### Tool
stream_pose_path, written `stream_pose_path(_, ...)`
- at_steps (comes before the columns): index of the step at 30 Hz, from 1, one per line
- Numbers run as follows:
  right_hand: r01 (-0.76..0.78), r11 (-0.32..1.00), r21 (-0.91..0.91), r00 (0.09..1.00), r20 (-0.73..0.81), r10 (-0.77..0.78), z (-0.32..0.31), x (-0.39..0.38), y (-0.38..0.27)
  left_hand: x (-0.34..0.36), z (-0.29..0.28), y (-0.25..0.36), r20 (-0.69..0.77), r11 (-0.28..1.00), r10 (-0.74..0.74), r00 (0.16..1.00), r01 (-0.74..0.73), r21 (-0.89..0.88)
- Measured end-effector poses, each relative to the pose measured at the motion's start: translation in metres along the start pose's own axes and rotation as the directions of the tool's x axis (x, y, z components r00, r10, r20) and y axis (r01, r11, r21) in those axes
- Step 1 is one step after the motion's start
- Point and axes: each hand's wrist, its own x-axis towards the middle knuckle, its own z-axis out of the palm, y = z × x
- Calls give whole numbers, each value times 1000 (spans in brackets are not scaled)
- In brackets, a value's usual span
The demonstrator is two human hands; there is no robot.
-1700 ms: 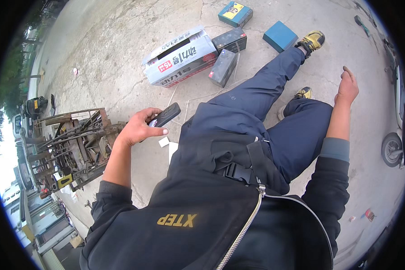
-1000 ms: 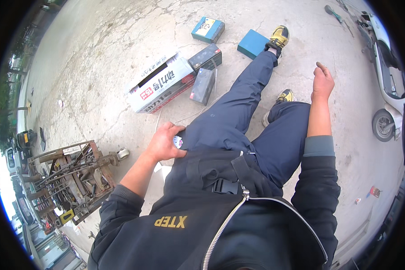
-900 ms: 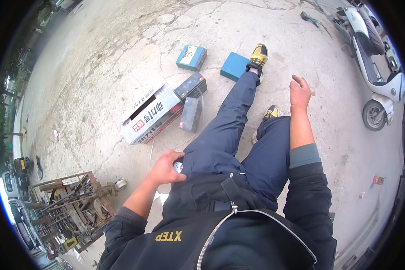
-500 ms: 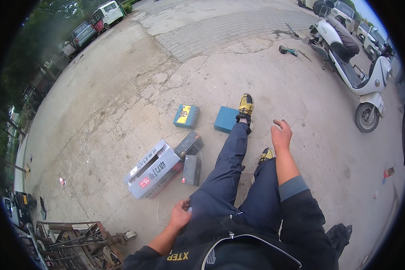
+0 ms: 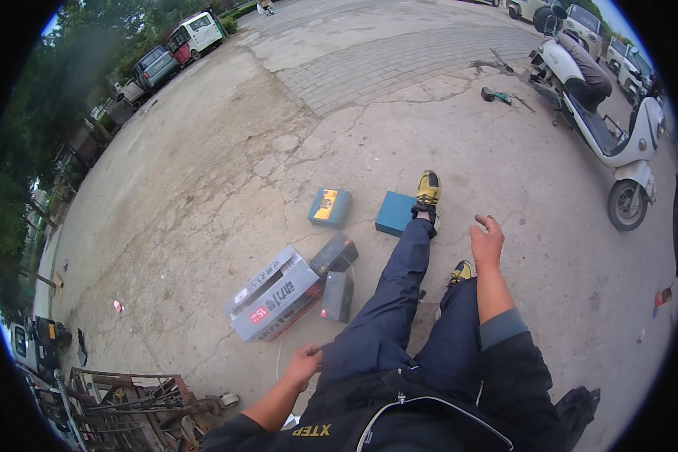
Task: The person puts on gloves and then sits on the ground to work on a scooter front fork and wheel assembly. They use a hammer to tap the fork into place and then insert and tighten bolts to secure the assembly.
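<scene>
Over cracked outdoor concrete [image 5: 203, 203], the right hand [image 5: 487, 242] hangs half-curled, empty; the left hand [image 5: 303, 364] curls, hold unclear.

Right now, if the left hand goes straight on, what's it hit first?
The trousers, at the person's left thigh. The left hand is right up at the cloth; whether it already touches is hard to tell.
</scene>
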Motion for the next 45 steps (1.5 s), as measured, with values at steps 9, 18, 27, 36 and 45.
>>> stream_pose_path(9,68,998,4,997,-27,-68,3,-3,-5,6,12,10,65,981,-94,993,81,175)
stream_pose_path(18,107,994,10,993,-55,-106,2,-3,-6,8,8,9,45,931,69,997,-80,355)
stream_pose_path(27,93,995,39,995,-35,-92,1,-4,-7,16,-8,-7,-26,992,-84,996,86,97)
stream_pose_path(36,43,999,32,999,-27,-42,-4,-3,-7,17,-23,7,222,900,-201,954,90,426)
stream_pose_path(45,45,999,9,999,-10,-45,-2,-4,-8,48,-18,5,405,984,-180,896,164,75)
